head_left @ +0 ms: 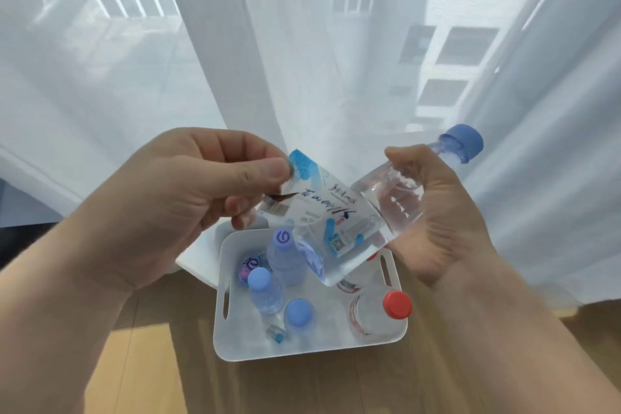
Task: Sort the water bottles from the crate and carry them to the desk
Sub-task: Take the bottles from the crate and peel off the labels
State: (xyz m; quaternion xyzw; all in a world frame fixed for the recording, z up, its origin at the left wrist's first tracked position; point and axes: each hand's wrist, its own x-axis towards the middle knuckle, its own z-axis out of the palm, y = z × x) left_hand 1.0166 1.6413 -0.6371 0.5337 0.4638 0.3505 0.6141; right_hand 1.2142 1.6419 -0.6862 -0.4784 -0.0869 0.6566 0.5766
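Left hand (188, 191): fingers pinched on the upper end of the bottle (336, 222). Right hand (437, 212): wrapped round its neck below the blue cap (465, 141). Bottle held tilted above the crate (232, 343), which sits on the floor with more bottles inside. Step: sorting. Next: carry to the worktop, not in view.

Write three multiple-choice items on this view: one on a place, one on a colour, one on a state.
1. Where does the white crate stand?
A. on a wooden floor
B. on a desk
C. on a chair

2. What colour is the cap on the bottle at the crate's right side?
A. green
B. red
C. black

3. How is the bottle in the right hand held?
A. tilted
B. upside down
C. flat

Answers: 1 A, wood planks surround the crate; 2 B, it is plainly red; 3 A, its blue cap points up and to the right.
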